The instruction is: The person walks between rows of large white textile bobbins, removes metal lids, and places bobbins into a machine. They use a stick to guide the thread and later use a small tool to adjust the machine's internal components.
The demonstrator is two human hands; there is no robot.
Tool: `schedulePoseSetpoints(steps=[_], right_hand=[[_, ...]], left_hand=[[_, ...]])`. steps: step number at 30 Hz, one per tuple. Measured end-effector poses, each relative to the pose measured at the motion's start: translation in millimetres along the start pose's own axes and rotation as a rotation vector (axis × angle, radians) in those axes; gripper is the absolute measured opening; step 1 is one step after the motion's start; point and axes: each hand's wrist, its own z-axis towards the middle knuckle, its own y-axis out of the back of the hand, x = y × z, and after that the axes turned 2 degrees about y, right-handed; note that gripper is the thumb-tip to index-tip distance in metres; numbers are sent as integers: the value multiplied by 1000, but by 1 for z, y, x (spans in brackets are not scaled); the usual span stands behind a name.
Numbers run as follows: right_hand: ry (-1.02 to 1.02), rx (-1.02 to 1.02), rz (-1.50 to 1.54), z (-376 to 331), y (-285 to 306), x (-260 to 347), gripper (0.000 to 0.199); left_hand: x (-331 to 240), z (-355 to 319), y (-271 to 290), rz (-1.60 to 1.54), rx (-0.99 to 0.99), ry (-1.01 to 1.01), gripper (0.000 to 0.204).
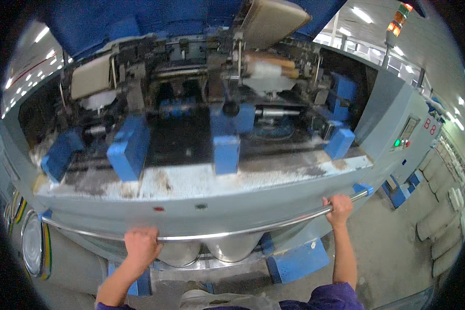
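A long shiny metal handrail [243,232] runs across the front of a large grey machine [274,199]. My left hand [142,245] is closed round it left of the middle, knuckles up. Near the rail's right end, my right hand [340,209] grips it too. Both arms reach forward, the right one nearly straight. Beyond the rail, the machine's bed holds blue brackets [227,155], dark moving-part housings and lint-like whitish patches. A pale roll [274,68] sits blurred in the upper works. Below the rail are two rounded silver cylinders, one of them [233,247] between my hands.
A raised blue cover [191,18] hangs above the machine. On its right side are a panel with lit buttons [402,142] and a signal lamp tower [399,20]. Round cans [33,243] stand at left. Pale cylindrical bundles [439,219] line the right floor. A blue step-like block [298,261] lies low.
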Motion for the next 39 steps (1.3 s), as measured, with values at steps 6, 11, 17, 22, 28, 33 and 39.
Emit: schedulePoseSetpoints(steps=[6, 11, 17, 22, 28, 33, 39], right_hand=[[21, 461, 303, 35, 42, -1, 27], [247, 197, 396, 149, 77, -48, 44], [441, 295, 605, 295, 3, -101, 32], [320, 134, 1069, 280, -25, -105, 16], [-50, -96, 1192, 265, -35, -90, 15], [-51, -14, 1136, 304, -16, -86, 27], [-292, 361, 1178, 466, -34, -115, 38]], left_hand=[[6, 23, 32, -174, 419, -138, 31], [-50, 132, 88, -358, -482, -700, 38], [-116, 295, 123, -754, -254, -566, 23], [-102, 286, 93, -695, -421, -712, 14], [-105, 290, 75, -845, -582, -670, 15], [-149, 324, 138, -1144, -826, -206, 27], [-39, 448, 176, -1174, -505, 41, 54]])
